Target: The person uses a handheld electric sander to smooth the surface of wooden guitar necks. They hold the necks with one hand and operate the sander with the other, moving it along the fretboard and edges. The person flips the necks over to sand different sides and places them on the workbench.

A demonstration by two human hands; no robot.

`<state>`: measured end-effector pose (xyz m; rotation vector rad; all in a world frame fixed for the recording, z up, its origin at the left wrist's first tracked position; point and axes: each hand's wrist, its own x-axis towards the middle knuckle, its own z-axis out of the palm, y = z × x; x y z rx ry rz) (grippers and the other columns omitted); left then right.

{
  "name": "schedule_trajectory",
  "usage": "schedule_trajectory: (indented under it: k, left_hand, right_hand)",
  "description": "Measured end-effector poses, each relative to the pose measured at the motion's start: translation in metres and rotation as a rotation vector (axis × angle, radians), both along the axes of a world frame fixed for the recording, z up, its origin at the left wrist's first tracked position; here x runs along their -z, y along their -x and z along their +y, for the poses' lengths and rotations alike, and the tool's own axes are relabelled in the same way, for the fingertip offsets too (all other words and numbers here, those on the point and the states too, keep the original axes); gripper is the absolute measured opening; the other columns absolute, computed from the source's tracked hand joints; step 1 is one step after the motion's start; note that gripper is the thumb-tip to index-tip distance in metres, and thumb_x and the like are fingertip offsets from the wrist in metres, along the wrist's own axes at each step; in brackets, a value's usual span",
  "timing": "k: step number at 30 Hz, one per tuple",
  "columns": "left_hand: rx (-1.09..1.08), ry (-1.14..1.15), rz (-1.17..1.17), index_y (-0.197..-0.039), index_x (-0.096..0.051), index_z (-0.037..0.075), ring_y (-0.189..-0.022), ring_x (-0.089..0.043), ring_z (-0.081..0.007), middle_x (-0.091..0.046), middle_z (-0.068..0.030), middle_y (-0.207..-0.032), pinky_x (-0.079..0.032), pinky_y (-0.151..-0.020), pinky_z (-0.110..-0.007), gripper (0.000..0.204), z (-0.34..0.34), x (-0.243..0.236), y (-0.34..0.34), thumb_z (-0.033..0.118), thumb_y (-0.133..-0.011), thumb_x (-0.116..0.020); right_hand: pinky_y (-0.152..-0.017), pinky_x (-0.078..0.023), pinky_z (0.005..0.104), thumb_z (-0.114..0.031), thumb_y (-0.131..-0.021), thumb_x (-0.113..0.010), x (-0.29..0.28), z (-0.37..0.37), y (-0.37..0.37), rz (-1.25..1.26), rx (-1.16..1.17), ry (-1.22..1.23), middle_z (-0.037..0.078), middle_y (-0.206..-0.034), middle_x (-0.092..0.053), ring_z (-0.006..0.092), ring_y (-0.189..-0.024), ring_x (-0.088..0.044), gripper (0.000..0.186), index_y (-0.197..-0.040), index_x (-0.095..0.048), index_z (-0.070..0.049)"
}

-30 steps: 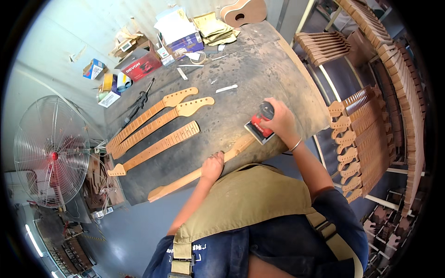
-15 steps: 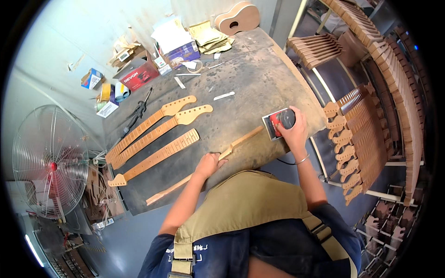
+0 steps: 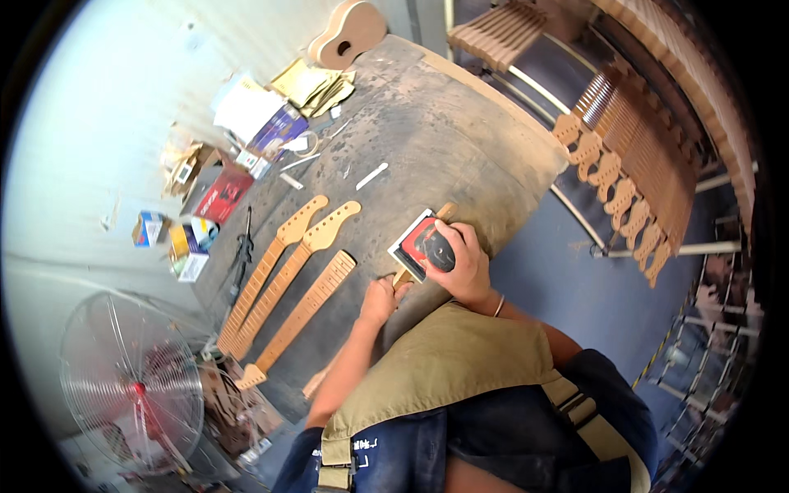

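My right hand [image 3: 465,267] is wrapped over a red and black electric sander [image 3: 417,244] with a flat rectangular pad. The sander rests across a slim wooden guitar neck [image 3: 445,211], whose far end pokes out beyond the pad. Just below the sander, my left hand [image 3: 381,301] grips the same neck against the bench [image 3: 460,148]. My left forearm hides much of the neck's near part. To the left lie a guitar neck [image 3: 279,246], a second neck [image 3: 304,255] alongside it, and a third neck [image 3: 306,311] turned the other way round.
A black slender tool [image 3: 244,246] lies left of the necks. Boxes, including a red box [image 3: 218,193], and yellowish sheets [image 3: 311,86] line the wall. A small guitar body [image 3: 352,37] stands at the back. A fan [image 3: 131,386] is at left, a neck rack [image 3: 633,156] at right.
My right hand has brought the sander leftward onto the neck, close to my left hand. My left hand still holds the neck. The whole view has turned.
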<state>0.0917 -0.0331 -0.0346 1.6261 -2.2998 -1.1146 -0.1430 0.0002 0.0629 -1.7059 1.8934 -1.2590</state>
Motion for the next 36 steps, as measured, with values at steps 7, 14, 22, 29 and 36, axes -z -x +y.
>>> schedule_trajectory:
  k: [7,14,22,29,36]
  left_hand:
    - [0.067,0.181,-0.09,-0.096,-0.075,-0.001,-0.078,-0.074,-0.0487,-0.074,-0.0273,-0.082,-0.061,-0.073,-0.055,0.047,0.006,0.007,-0.001,0.045,-0.102,-0.077]
    - [-0.021,0.059,-0.116,-0.098,-0.074,-0.001,-0.081,-0.076,-0.0468,-0.077,-0.0248,-0.086,-0.06,-0.077,-0.053,0.051,0.006,0.001,0.025,0.05,-0.1,-0.075]
    - [-0.2,0.215,0.177,-0.104,-0.078,-0.001,-0.074,-0.074,-0.0447,-0.073,-0.0255,-0.077,-0.058,-0.071,-0.048,0.032,-0.001,-0.002,0.1,0.03,-0.098,-0.08]
    - [-0.24,-0.035,0.066,-0.098,-0.077,-0.001,-0.06,-0.069,-0.0243,-0.069,-0.0153,-0.065,-0.053,-0.061,-0.04,0.024,0.027,-0.11,0.12,0.022,-0.099,-0.082]
    - [-0.384,-0.008,0.481,-0.102,-0.075,0.0,-0.067,-0.062,-0.0148,-0.069,-0.0048,-0.086,-0.049,-0.062,-0.032,0.022,-0.014,-0.167,0.136,0.02,-0.101,-0.082]
  right_hand:
    - [-0.094,-0.058,0.045,-0.016,-0.075,-0.09,0.026,-0.04,0.082,0.133,0.259,0.031,0.015,-0.124,-0.063,0.0374,-0.115,-0.066,0.076,-0.146,-0.065,-0.011]
    - [-0.089,-0.061,0.0472,-0.026,-0.082,-0.09,0.021,-0.084,0.147,0.272,0.133,-0.027,0.014,-0.127,-0.063,0.0367,-0.108,-0.07,0.064,-0.142,-0.067,-0.02]
    - [-0.092,-0.062,0.0472,-0.026,-0.072,-0.094,-0.057,-0.054,0.131,0.013,-0.204,-0.192,0.012,-0.118,-0.069,0.0349,-0.105,-0.075,0.072,-0.139,-0.071,-0.018]
    - [-0.055,-0.053,0.0247,-0.015,-0.081,-0.095,-0.052,-0.1,0.261,-0.642,-0.277,-0.578,0.008,-0.121,-0.076,0.0091,-0.092,-0.073,0.068,-0.142,-0.066,-0.01]
    - [-0.051,-0.052,0.0281,-0.023,-0.092,-0.086,0.025,-0.058,0.276,-1.124,-0.04,-0.59,0.01,-0.119,-0.074,0.0128,-0.082,-0.07,0.064,-0.15,-0.062,-0.01]
